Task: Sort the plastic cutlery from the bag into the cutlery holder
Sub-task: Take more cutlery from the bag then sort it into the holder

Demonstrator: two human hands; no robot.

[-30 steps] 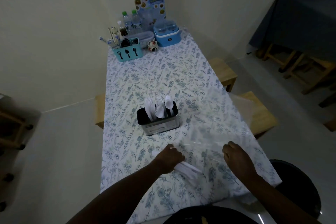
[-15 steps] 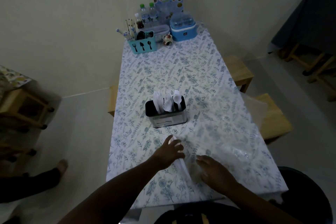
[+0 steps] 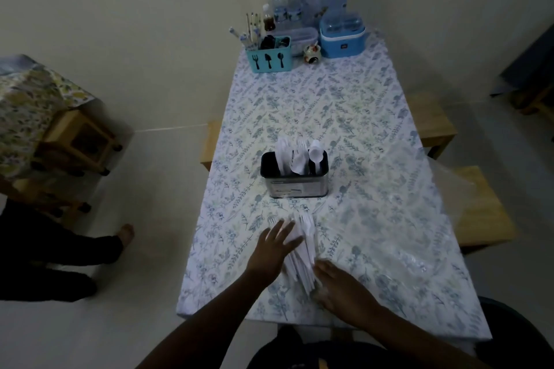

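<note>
The cutlery holder [image 3: 295, 181] is faintly shiny metal. The loose cutlery [image 3: 304, 249] is matt white plastic. The bag [image 3: 431, 189] is clear, glossy, crinkled film. The tablecloth [image 3: 314, 105] looks smooth, perhaps vinyl. The stool [image 3: 482, 219] is pale matt wood.

cutlery holder [image 3: 294, 177] mid-table, loose cutlery [image 3: 302, 246] before it, bag [image 3: 419, 219] right

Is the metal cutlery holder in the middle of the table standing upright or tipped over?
Upright. The cutlery holder stands on its base, and white cutlery sticks up from its open top.
</note>
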